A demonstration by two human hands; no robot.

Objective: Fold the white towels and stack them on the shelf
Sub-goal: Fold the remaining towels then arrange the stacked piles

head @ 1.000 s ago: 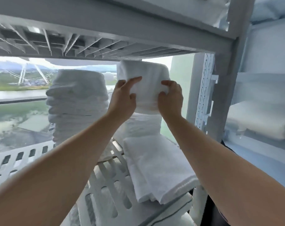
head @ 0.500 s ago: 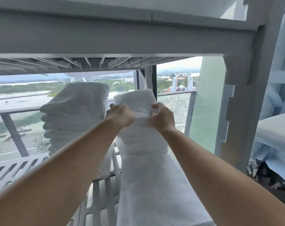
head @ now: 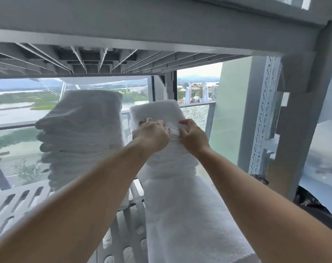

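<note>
Pinching near edge of folded white towel (head: 157,111) with left hand (head: 151,136) and right hand (head: 193,137), curling both into cloth; resting towel atop right-hand stack (head: 172,164) on slatted shelf (head: 13,204), just beside left stack (head: 81,130)

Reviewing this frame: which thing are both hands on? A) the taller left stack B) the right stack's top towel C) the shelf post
B: the left hand and right hand both grip the front edge of the folded white towel topping the right stack.
</note>
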